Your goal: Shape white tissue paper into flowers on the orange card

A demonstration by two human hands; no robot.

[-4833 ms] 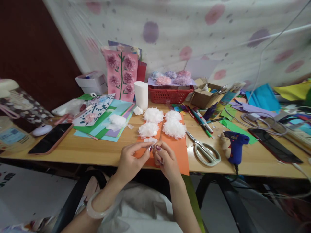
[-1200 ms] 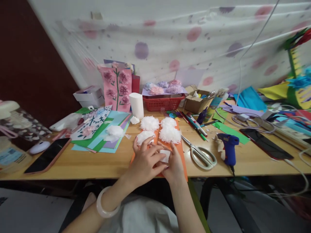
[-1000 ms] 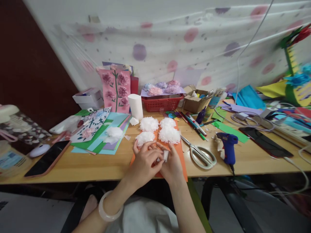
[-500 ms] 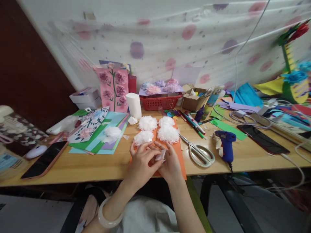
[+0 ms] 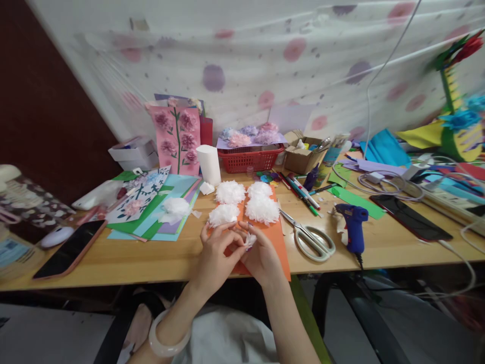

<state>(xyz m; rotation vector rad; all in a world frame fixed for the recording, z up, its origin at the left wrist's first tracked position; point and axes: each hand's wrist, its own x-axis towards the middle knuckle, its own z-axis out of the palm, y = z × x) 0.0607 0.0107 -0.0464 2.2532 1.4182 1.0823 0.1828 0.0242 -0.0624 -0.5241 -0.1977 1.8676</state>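
Both hands meet over the front of an orange paper sheet (image 5: 281,247). Between the fingers is a small crumpled piece of white tissue paper (image 5: 249,241). My left hand (image 5: 217,253) pinches it from the left with thumb and fingertips. My right hand (image 5: 262,254) is curled around its other side, the fingers bent against it. Just beyond the fingertips lie several fluffy white tissue-paper flowers, among them one on the right (image 5: 262,209) and one on the left (image 5: 223,215).
Scissors (image 5: 312,242) and a blue glue gun (image 5: 352,227) lie to the right, with a phone (image 5: 411,217) past them. Loose white tissue (image 5: 175,208) rests on coloured paper at left. Behind stand a white paper roll (image 5: 209,166) and a red basket (image 5: 248,161).
The white tissue piece, flatter before, is now more crumpled and gathered between the fingers. My left hand has shifted slightly left, its fingers drawn in around the piece.
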